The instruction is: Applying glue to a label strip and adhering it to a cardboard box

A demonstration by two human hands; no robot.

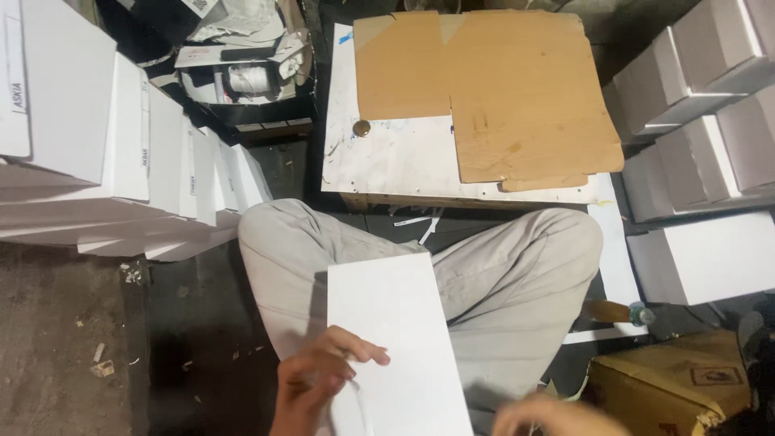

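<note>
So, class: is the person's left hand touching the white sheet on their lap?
Touching. In the head view, the left hand lies against the white sheet, its fingers curling over the sheet's left edge with no gap showing.

white card sheet point(395, 339), grey trousers point(500, 274), brown cardboard point(517, 97), white boxes point(702, 258)

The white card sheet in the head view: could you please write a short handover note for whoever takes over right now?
Left hand: fingers curled over the left edge of the white card sheet, gripping it.
Right hand: blurred at the bottom edge, near the sheet; grip unclear.
The sheet lies flat over the lap, unfolded.
Finished white boxes are stacked on the right, flat white sheets piled on the left.
The low board ahead carries brown cardboard.
</note>
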